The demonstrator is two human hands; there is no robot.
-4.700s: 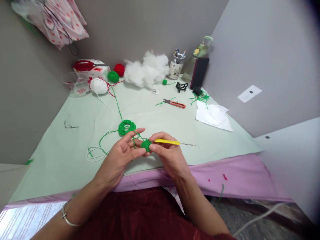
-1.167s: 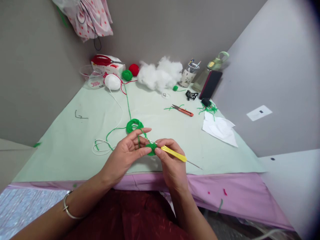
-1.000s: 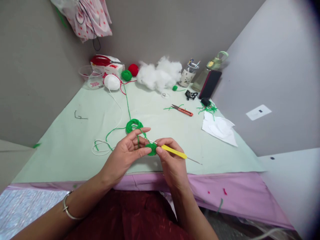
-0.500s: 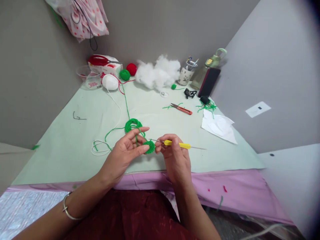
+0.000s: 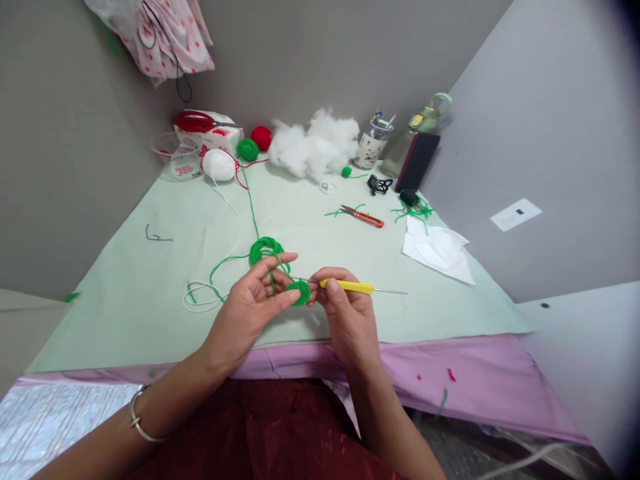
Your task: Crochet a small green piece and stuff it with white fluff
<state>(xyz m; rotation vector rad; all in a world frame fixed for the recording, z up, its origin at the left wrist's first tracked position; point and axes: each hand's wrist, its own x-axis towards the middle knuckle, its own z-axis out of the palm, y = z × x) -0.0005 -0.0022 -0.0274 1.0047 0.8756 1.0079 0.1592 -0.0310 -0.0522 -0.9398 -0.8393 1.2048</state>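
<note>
My left hand point(image 5: 250, 303) pinches a small round green crochet piece point(image 5: 299, 293) between thumb and fingers, with green yarn running over its forefinger. My right hand point(image 5: 343, 310) grips a yellow-handled crochet hook point(image 5: 350, 287), its metal tip at the edge of the crochet piece. The yarn leads back to a loose green coil point(image 5: 264, 250) on the pale green table cover point(image 5: 150, 293), then on to a green yarn ball point(image 5: 248, 149) at the far side.
At the back stand a white yarn ball point(image 5: 219, 165), a red ball point(image 5: 261, 137), white stuffing point(image 5: 315, 143), a pen cup point(image 5: 371, 137), a bottle point(image 5: 417, 130) and a dark phone point(image 5: 417, 171). Orange snips point(image 5: 367, 217) and a white tissue point(image 5: 438, 248) lie to the right.
My right hand has levelled the hook from a downward slant and drawn it back and forth at the crochet piece. My left hand has kept its hold.
</note>
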